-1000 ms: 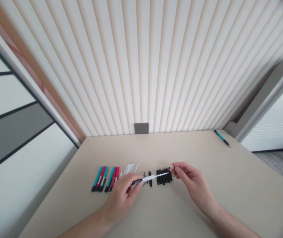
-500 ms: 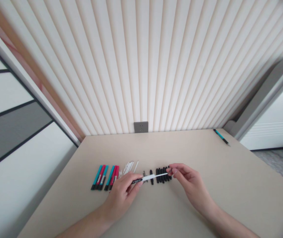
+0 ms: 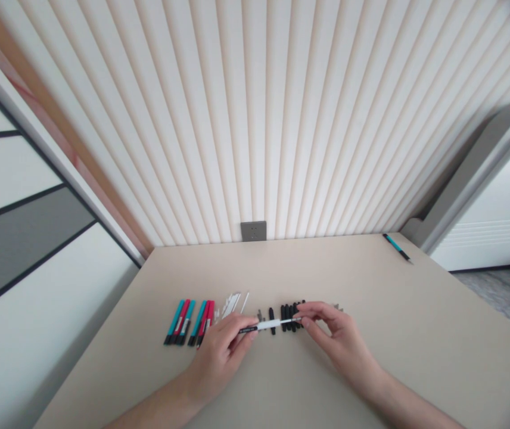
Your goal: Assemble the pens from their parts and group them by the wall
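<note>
Between both hands lies a partly assembled pen, roughly level above the table. My left hand [image 3: 224, 347] is closed on its black barrel [image 3: 248, 329], which has pale lettering. A wider white tube [image 3: 268, 324] sticks out of the barrel to the right, and from it a thin white rod [image 3: 285, 322] continues. My right hand [image 3: 329, 329] pinches the rod's far end, where a small dark piece shows between thumb and forefinger. Behind the rod stands a row of black grip pieces [image 3: 287, 311], partly hidden by the right hand. One black piece [image 3: 271, 320] lies apart from them.
Teal and red pen barrels [image 3: 186, 322] with black ends lie in a row left of my left hand. Thin white rods [image 3: 232, 304] and small grey parts [image 3: 260, 314] lie beyond it. A teal-and-black pen [image 3: 398, 248] rests at the table's far right, and a socket [image 3: 254, 231] is on the wall.
My right hand has moved slightly left and down, bringing its fingers closer to the white tube. Less of the thin rod shows now. My left hand has barely moved.
</note>
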### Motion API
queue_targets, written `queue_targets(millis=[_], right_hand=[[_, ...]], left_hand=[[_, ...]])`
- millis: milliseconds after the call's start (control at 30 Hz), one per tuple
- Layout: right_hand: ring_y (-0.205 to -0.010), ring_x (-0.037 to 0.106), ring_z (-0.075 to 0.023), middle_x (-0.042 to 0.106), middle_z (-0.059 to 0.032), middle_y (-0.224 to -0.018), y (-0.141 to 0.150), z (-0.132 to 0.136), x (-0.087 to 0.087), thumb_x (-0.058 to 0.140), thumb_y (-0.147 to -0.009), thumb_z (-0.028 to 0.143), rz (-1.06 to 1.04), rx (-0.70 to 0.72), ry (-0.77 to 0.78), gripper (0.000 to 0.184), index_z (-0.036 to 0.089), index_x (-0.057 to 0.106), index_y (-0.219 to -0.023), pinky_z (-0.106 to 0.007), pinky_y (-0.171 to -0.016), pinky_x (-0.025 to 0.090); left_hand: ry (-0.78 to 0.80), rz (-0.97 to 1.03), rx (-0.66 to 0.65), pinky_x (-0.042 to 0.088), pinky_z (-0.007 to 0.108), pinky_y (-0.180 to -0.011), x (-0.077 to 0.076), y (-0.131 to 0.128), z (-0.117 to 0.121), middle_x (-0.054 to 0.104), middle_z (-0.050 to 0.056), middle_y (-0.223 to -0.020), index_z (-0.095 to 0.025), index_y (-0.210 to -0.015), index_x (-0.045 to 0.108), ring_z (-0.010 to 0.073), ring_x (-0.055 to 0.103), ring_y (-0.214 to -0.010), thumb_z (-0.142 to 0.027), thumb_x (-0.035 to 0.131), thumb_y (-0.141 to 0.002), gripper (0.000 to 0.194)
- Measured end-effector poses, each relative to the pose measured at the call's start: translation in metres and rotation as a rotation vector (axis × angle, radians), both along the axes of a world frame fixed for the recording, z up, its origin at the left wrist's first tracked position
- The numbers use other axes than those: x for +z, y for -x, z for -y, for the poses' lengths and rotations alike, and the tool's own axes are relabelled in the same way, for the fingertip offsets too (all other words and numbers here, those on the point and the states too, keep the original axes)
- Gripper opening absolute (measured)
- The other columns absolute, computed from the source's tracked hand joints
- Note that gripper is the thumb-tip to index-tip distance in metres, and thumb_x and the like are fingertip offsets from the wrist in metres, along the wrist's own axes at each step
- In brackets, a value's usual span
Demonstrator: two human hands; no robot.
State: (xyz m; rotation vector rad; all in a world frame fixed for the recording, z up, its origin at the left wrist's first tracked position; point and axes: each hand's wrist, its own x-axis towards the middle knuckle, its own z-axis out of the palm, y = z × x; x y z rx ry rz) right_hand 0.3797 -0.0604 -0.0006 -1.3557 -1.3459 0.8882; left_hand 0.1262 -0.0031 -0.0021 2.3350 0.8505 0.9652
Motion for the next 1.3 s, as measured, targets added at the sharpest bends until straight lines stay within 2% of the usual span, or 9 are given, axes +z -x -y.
queue_targets(millis=[267, 467, 633, 733, 900, 1000, 1100, 1200, 1300], right_hand=[[-0.078, 0.067, -0.0190, 0.073, -0.0041, -0.080, -0.004, 0.001, 0.003, 0.057, -0.089, 0.032, 0.197, 0.038, -0.059, 0.023, 0.020, 0.071, -0.105, -0.030, -0.074, 0.055], [-0.071, 0.067, -0.0183, 0.071, -0.0034, -0.069, -0.007, 0.002, 0.001, 0.052, -0.093, 0.037, 0.183, 0.113, 0.051, 0.030, 0.021, 0.069, -0.112, -0.019, -0.045, 0.047], [-0.068, 0.066, -0.0170, 0.071, -0.0034, -0.070, -0.008, 0.004, -0.001, 0.049, -0.095, 0.041, 0.189, 0.137, 0.067, 0.033, 0.022, 0.069, -0.114, -0.019, -0.045, 0.048], [-0.076, 0.067, -0.0193, 0.072, -0.0047, -0.075, -0.013, 0.002, 0.003, 0.046, -0.096, 0.044, 0.227, 0.083, 0.056, 0.036, 0.022, 0.068, -0.115, -0.020, -0.046, 0.049], [-0.084, 0.066, -0.0218, 0.072, -0.0062, -0.086, -0.034, -0.007, 0.012, 0.045, -0.097, 0.043, 0.343, -0.136, 0.017, 0.034, 0.022, 0.067, -0.112, -0.024, -0.051, 0.051], [-0.089, 0.065, -0.0238, 0.072, -0.0074, -0.094, -0.048, -0.014, 0.011, 0.047, -0.096, 0.038, 0.462, -0.215, -0.060, 0.029, 0.022, 0.067, -0.109, -0.033, -0.066, 0.054], [-0.097, 0.064, -0.0256, 0.071, -0.0084, -0.101, -0.056, -0.018, 0.007, 0.049, -0.095, 0.032, 0.629, -0.173, -0.144, 0.024, 0.022, 0.069, -0.103, -0.042, -0.086, 0.051], [-0.104, 0.061, -0.0265, 0.070, -0.0088, -0.109, -0.053, -0.018, 0.002, 0.051, -0.093, 0.028, 0.762, -0.064, -0.160, 0.023, 0.023, 0.068, -0.108, -0.046, -0.092, 0.046], [-0.115, 0.056, -0.0274, 0.066, -0.0094, -0.121, -0.045, -0.016, -0.001, 0.057, -0.091, 0.027, 0.845, 0.049, -0.165, 0.031, 0.024, 0.063, -0.120, -0.047, -0.098, 0.043]], left_hand=[[-0.012, -0.002, -0.080, 0.051, 0.021, -0.073, -0.002, 0.000, -0.001, 0.069, 0.003, -0.091, -0.021, -0.110, 0.060, 0.0135, 0.066, -0.079, -0.011, 0.055, -0.092, 0.022], [0.017, -0.075, -0.113, 0.053, 0.023, -0.080, -0.004, -0.001, 0.000, 0.069, 0.003, -0.097, -0.022, -0.113, 0.058, 0.0150, 0.067, -0.087, -0.009, 0.053, -0.091, 0.026], [0.053, -0.057, -0.104, 0.053, 0.023, -0.080, -0.001, -0.002, -0.001, 0.068, 0.004, -0.100, -0.021, -0.111, 0.060, 0.0148, 0.066, -0.087, -0.012, 0.054, -0.092, 0.021], [0.061, -0.031, -0.118, 0.053, 0.023, -0.079, 0.000, -0.002, -0.001, 0.067, 0.005, -0.098, -0.021, -0.110, 0.061, 0.0150, 0.066, -0.087, -0.013, 0.054, -0.093, 0.020], [0.050, -0.026, -0.125, 0.051, 0.022, -0.073, 0.000, -0.001, 0.000, 0.067, 0.005, -0.094, -0.020, -0.111, 0.059, 0.0140, 0.065, -0.081, -0.015, 0.051, -0.095, 0.018], [0.030, -0.076, -0.105, 0.047, 0.020, -0.064, -0.001, 0.000, 0.002, 0.067, 0.002, -0.085, -0.021, -0.109, 0.059, 0.0110, 0.060, -0.065, -0.017, 0.053, -0.095, 0.016], [-0.016, -0.130, -0.103, 0.043, 0.020, -0.059, -0.004, 0.001, 0.003, 0.066, -0.002, -0.074, -0.021, -0.110, 0.059, 0.0097, 0.055, -0.055, -0.021, 0.055, -0.095, 0.015], [-0.059, -0.143, -0.111, 0.043, 0.021, -0.062, -0.005, 0.002, 0.003, 0.067, -0.003, -0.072, -0.021, -0.111, 0.058, 0.0102, 0.057, -0.056, -0.023, 0.056, -0.096, 0.015], [-0.065, -0.137, -0.123, 0.043, 0.021, -0.063, -0.004, 0.001, 0.003, 0.067, -0.003, -0.074, -0.022, -0.111, 0.058, 0.0101, 0.059, -0.057, -0.023, 0.055, -0.096, 0.015]])
